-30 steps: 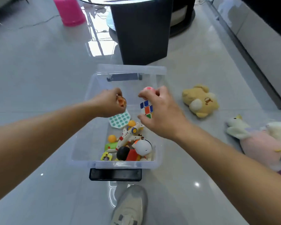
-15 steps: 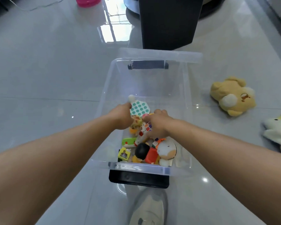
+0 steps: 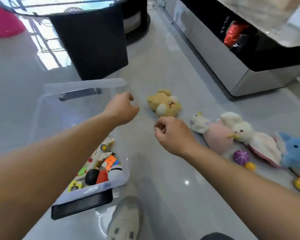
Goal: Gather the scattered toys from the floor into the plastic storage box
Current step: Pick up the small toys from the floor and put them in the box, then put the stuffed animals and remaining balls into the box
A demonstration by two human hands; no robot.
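The clear plastic storage box [image 3: 47, 101] stands on the floor at the left, with several small toys [image 3: 104, 163] piled in its near end. My left hand [image 3: 122, 108] hovers over the box's right rim, fingers loosely curled and holding nothing. My right hand [image 3: 171, 134] hangs just right of the box, also empty with curled fingers. A yellow plush bear [image 3: 164, 103] lies on the floor just beyond both hands. Further right lie a pink and white plush [image 3: 213, 135], a white plush bird [image 3: 249, 135], a blue plush [image 3: 294, 153], a purple ball [image 3: 241, 156] and small yellow balls [image 3: 249, 166].
A black table pedestal [image 3: 93, 40] stands right behind the box. A grey low cabinet [image 3: 223, 58] runs along the right. A pink stool [image 3: 2, 23] is at the far left. My shoe [image 3: 125, 219] is near the box's front, beside its black latch [image 3: 81, 205].
Both hands let go of the small toys inside the box and came out, moving right toward the yellow bear. My view swung to the right, bringing more plush toys into sight.
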